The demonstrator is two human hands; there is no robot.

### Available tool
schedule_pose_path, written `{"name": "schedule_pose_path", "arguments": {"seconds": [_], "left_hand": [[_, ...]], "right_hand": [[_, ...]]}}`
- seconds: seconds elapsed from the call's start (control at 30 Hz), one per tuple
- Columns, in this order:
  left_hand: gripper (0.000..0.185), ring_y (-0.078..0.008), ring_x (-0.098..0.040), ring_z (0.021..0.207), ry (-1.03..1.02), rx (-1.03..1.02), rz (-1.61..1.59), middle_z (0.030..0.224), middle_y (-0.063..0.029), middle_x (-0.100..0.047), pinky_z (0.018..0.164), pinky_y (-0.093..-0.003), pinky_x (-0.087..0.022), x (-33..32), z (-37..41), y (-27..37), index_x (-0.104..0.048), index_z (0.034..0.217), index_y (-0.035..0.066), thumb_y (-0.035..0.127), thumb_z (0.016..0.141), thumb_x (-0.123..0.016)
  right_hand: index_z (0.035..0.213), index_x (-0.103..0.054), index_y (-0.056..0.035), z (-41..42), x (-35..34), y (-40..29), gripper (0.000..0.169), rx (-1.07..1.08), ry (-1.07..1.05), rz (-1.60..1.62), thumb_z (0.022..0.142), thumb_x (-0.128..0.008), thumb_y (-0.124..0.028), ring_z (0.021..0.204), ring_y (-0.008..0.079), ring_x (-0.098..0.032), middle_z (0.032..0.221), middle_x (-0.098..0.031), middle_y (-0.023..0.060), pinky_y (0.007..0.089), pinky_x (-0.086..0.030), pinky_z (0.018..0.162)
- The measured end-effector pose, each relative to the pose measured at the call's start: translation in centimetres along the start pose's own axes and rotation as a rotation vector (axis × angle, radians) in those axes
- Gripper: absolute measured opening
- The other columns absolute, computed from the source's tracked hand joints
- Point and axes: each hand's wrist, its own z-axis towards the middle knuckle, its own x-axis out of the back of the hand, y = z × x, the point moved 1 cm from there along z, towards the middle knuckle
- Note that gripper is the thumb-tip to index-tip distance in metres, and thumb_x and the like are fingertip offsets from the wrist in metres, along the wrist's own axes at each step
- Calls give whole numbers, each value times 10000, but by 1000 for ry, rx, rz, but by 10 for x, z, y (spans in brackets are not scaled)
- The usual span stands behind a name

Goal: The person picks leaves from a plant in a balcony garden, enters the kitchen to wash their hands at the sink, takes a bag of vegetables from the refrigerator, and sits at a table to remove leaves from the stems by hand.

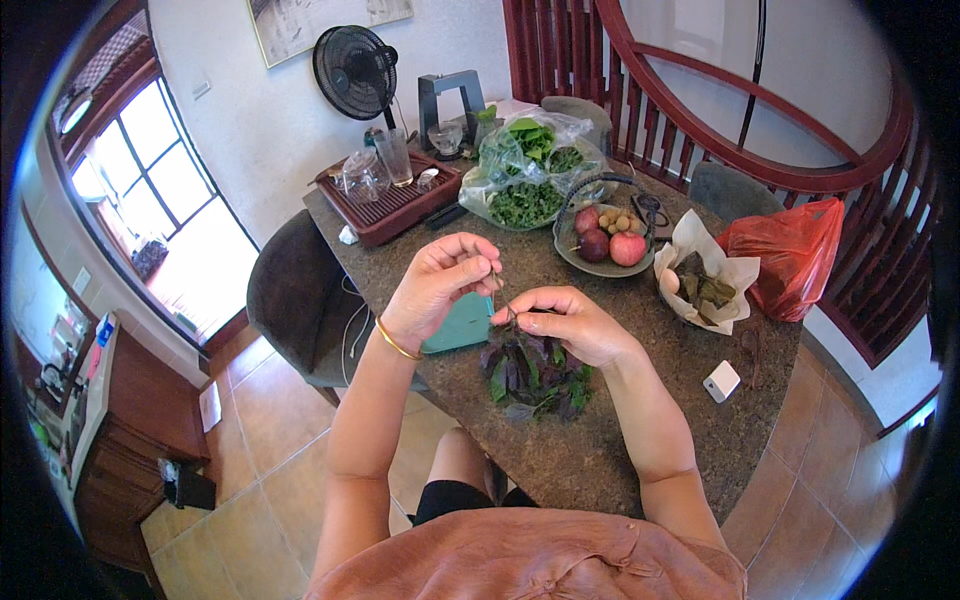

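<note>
Above the stone-patterned table (pixel 600 442), my left hand (pixel 450 274) pinches the upper end of a thin plant stem (pixel 502 291) between thumb and fingers. A gold bangle circles that wrist. My right hand (pixel 574 322) grips the same stem lower down, with thumb and index finger close together. Purple and green leafy stalks (pixel 536 375) sit directly below the right hand; whether some of them hang from the held stem, I cannot tell. A flat teal object (pixel 457 326) lies at the table edge behind my left hand, partly covered by it.
Beyond my hands are clear plastic bags of green leaves (pixel 525 202), a handled fruit basket (pixel 607 266) and a red tea tray (pixel 390 214) with glassware. To the right stand a paper-lined bowl (pixel 720 311), a red plastic bag (pixel 795 255) and a small white box (pixel 721 381). A chair (pixel 292 292) adjoins the left edge.
</note>
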Motion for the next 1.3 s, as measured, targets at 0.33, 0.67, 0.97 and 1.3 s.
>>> {"name": "schedule_pose_path", "arguments": {"seconds": [0.33, 0.67, 0.97, 1.3], "left_hand": [[87, -105, -604, 757, -24, -159, 98, 874, -36, -650, 721, -246, -497, -10, 1, -1, -619, 967, 28, 76, 895, -627], [92, -91, -612, 780, 117, -186, 232, 886, -30, -654, 731, -236, -504, -9, 1, 5, -630, 976, 25, 70, 896, -623], [96, -84, -619, 812, 201, -239, 462, 876, -25, -652, 745, -229, -508, -15, -7, 6, -638, 975, 9, 52, 894, -611], [111, -111, -614, 797, 272, 23, 462, 890, -31, -645, 747, -261, -503, 52, 0, -19, -618, 998, 26, 60, 894, -599]], "right_hand": [[880, -628, -23, 10, -3, 18, 98, 47, 174, 77, 869, -552, -83, 904, 129, -570, 921, -645, 41, 275, -420, 885], [954, -575, -62, 6, -10, 8, 140, -32, 144, 275, 930, -579, -201, 887, 68, -514, 925, -581, 2, 227, -405, 798], [986, -631, -84, 12, -8, 20, 146, -6, 227, -172, 930, -508, -137, 774, 39, -511, 825, -568, -20, 184, -395, 658], [1065, -593, -50, -9, 33, 14, 220, -95, 546, 23, 896, -491, -147, 635, 50, -381, 690, -419, -61, 213, -312, 549]]}}
